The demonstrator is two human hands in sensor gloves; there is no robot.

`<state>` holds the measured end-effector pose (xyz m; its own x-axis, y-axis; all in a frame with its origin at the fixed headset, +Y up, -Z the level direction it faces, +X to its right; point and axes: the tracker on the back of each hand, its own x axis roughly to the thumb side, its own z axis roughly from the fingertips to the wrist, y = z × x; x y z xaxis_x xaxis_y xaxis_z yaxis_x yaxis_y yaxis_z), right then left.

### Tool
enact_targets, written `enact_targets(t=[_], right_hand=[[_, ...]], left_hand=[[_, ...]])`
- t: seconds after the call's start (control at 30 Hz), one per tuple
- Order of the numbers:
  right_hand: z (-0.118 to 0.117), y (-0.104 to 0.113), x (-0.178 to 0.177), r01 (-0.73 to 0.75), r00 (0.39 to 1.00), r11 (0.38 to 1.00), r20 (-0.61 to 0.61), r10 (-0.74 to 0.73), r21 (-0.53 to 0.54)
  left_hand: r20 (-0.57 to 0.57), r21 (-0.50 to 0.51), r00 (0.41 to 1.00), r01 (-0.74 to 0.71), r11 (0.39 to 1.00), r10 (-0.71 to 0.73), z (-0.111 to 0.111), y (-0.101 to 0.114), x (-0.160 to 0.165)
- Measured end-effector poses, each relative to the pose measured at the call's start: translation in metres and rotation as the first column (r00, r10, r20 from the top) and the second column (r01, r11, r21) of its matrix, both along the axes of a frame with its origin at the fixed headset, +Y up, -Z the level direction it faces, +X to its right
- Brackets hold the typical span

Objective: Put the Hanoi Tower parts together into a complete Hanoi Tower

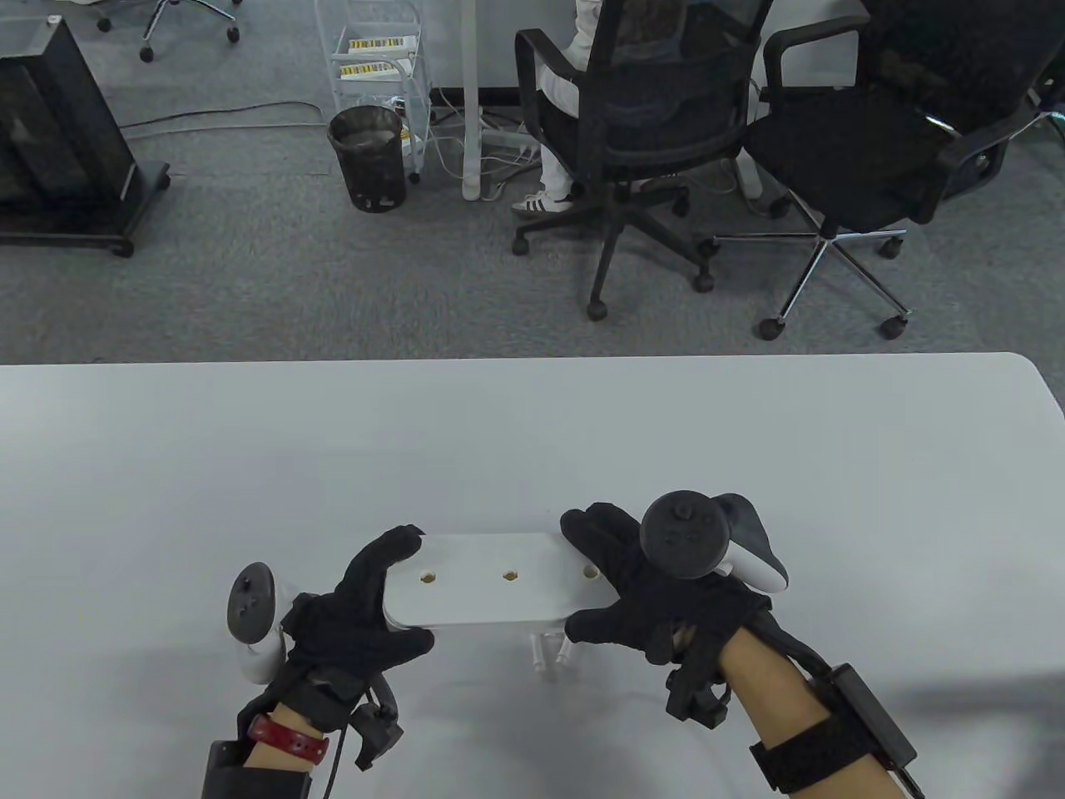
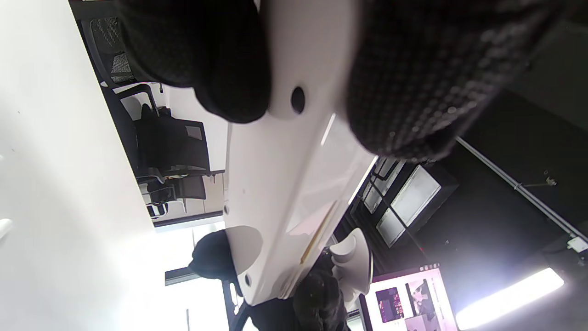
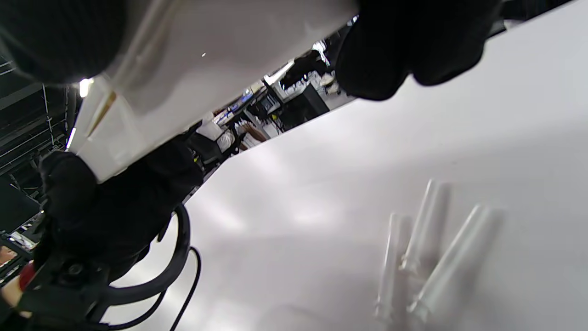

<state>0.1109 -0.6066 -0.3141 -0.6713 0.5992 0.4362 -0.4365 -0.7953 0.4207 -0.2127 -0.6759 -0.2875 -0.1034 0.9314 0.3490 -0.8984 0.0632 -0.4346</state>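
Both hands hold the white Hanoi Tower base board (image 1: pixel 491 583) by its ends, above the white table (image 1: pixel 532 441). Table view: my left hand (image 1: pixel 354 612) grips the board's left end, fingers curled over the far edge and thumb on the near edge; my right hand (image 1: pixel 645 595) grips the right end the same way. Each hand carries a tracker on its back, the left tracker (image 1: pixel 250 612) and the right tracker (image 1: pixel 703 541). The board lies roughly level, long axis left to right, with three peg holes along its middle; the right-most hole sits partly under my right fingers. Just below the board's near edge, beside my right thumb, the white pegs (image 1: pixel 549 651) lie loose on the table. Beyond the table stand two black office chairs (image 1: pixel 632 141) and a black waste bin (image 1: pixel 368 156).

Left wrist view: the gloved fingers (image 2: pixel 220 59) and thumb of my left hand clamp the board (image 2: pixel 285 184) from either side; one dark hole shows between them. The board runs away from the camera toward my right hand at its far end.

Right wrist view: the board's underside (image 3: pixel 220 59) fills the upper left, pinched by my right hand's fingers (image 3: pixel 413 41). The board is clear of the table surface. Three pegs (image 3: pixel 432 248) lie close together on the table, blurred. My left hand (image 3: pixel 115 207) holds the far end.
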Motion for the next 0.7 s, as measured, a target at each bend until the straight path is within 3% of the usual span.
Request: enact_targets(t=[0.2, 0.7], right_hand=[[0.0022, -0.0011, -0.0005, -0.059, 0.997, 0.998, -0.040, 0.060, 0.028], [-0.0021, -0.0022, -0.0005, -0.048, 0.998, 0.998, -0.049, 0.045, -0.052]], left_hand=[[0.017, -0.003, 1.000, 0.020, 1.000, -0.020, 0.0001, 0.0001, 0.0005], [0.022, 0.014, 0.999, 0.029, 0.999, -0.029, 0.0021, 0.0033, 0.0022]])
